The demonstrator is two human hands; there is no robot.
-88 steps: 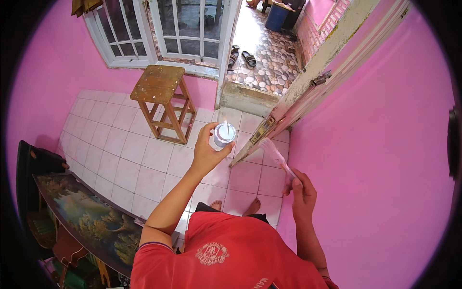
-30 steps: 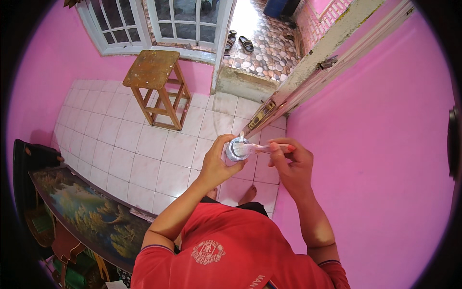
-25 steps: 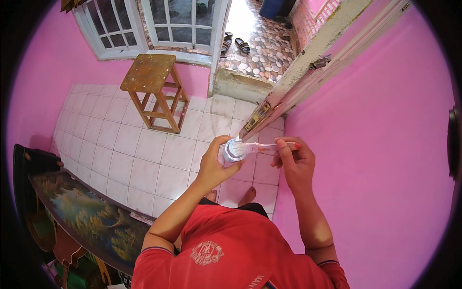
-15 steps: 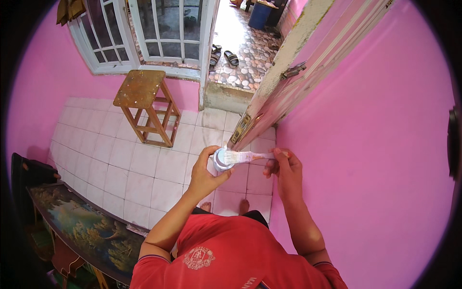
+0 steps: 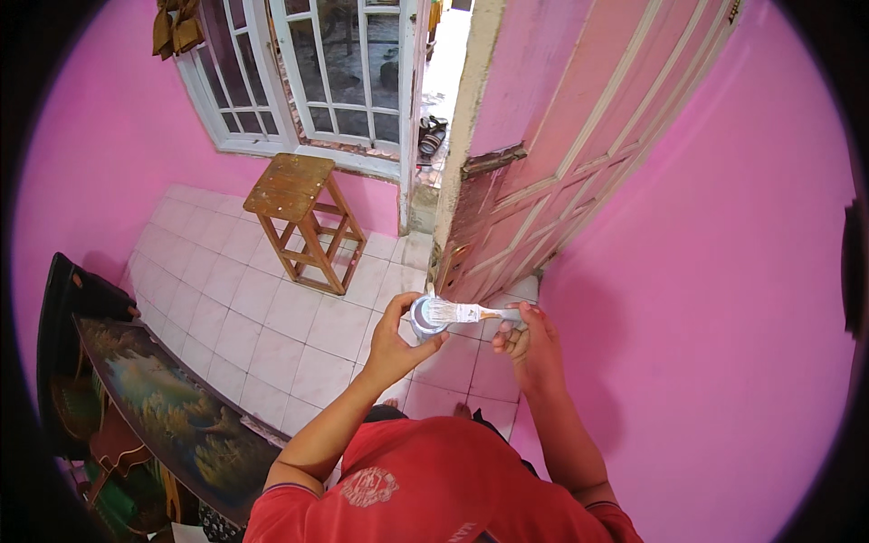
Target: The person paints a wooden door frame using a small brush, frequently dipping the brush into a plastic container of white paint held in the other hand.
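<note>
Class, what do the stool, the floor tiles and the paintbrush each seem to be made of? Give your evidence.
Stool: seemingly wood, brown and worn, with squared legs and rails.
Floor tiles: probably glazed ceramic; pale, glossy, with dark joint lines.
Paintbrush: bristles of unclear fibre; handle possibly wood or plastic, brown showing beside whitish smears.

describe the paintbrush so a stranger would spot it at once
Above the red shirt at the lower edge, the right hand holds the paintbrush, its tip over the small round can in the left hand. Unlike the can, it is long and narrow, with whitish bristles.
</note>
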